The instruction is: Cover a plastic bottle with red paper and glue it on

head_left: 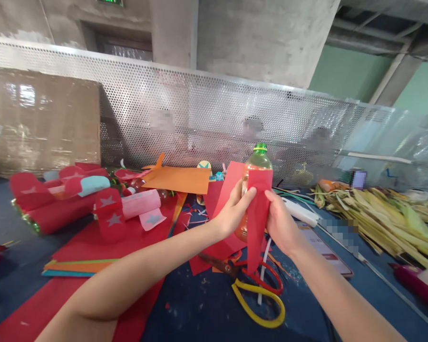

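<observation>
Upright before me stands a clear plastic bottle point(257, 162) with a green neck. A long red paper strip point(259, 204) lies against its near side and hangs down past it. My left hand point(235, 209) is closed round the bottle's left side, its thumb pressing on the strip. On the other side my right hand point(281, 219) has its fingertips at the strip's right edge, gripping it against the bottle; its other fingers are hidden behind. Just below lie scissors point(258, 285) with one red and one yellow handle loop, partly covered by the strip's lower end.
Red paper sheets point(139, 294) and an orange sheet point(178, 179) lie left and behind. Paper-covered bottle crafts point(64, 204) stand at left. Right are a phone point(323, 247), dried corn husks point(381, 218) and a purple glue gun point(413, 282). A perforated metal panel point(214, 114) bounds the back.
</observation>
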A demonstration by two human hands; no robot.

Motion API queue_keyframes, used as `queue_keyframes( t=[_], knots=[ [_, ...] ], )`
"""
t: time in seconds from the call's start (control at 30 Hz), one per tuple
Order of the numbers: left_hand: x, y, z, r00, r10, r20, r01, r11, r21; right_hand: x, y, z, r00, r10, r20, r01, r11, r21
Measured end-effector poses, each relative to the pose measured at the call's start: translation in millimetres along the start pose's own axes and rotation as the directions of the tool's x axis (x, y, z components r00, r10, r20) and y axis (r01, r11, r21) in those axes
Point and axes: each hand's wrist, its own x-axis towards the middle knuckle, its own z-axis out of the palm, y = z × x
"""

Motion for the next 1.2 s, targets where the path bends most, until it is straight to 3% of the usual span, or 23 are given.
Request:
queue_keyframes(
  t=[0.07,0.17,0.33,0.47,0.6,0.77,0.93,1.07,1.2],
  knots=[
    [3.1,0.4,-2.2,0.997,-0.070,-0.017,0.067,0.990,-0.123,-1.9,-7.3,-0.6,0.997,0.072,0.025,-0.073,0.997,0.039],
    [7.4,2.3,-4.1,0.987,-0.153,-0.046,0.137,0.958,-0.253,-2.6,-9.6,-4.2,0.995,0.098,0.032,-0.097,0.995,-0.032],
    [7.3,-1.8,-2.6,0.976,-0.160,-0.147,0.115,0.956,-0.271,-3.3,6.7,0.2,0.991,0.023,-0.133,-0.061,0.955,-0.289],
    [2.5,-6.4,-2.5,0.987,-0.041,-0.156,0.030,0.997,-0.075,-6.3,22.8,5.9,0.974,-0.057,-0.221,-0.025,0.936,-0.350],
    [-1.0,0.3,-3.6,0.979,0.078,-0.186,-0.040,0.979,0.200,-6.9,27.4,4.4,0.978,-0.065,-0.198,-0.004,0.944,-0.329],
    [-4.4,8.2,-2.6,0.984,0.124,-0.131,-0.077,0.945,0.317,-5.5,13.3,-0.2,0.978,-0.208,0.003,0.196,0.919,-0.341],
    [-13.8,0.2,2.9,0.986,0.161,-0.042,-0.128,0.893,0.432,-8.0,7.5,1.5,0.964,-0.250,-0.089,0.203,0.911,-0.360],
    [-19.7,-2.7,4.6,0.982,0.189,-0.006,-0.147,0.781,0.606,-7.0,15.9,1.4,0.972,-0.193,-0.136,0.149,0.947,-0.285],
    [-15.0,4.7,1.5,0.954,0.291,0.074,-0.228,0.544,0.808,0.0,21.2,-2.9,0.974,-0.087,-0.210,0.068,0.993,-0.095]
  ],
)
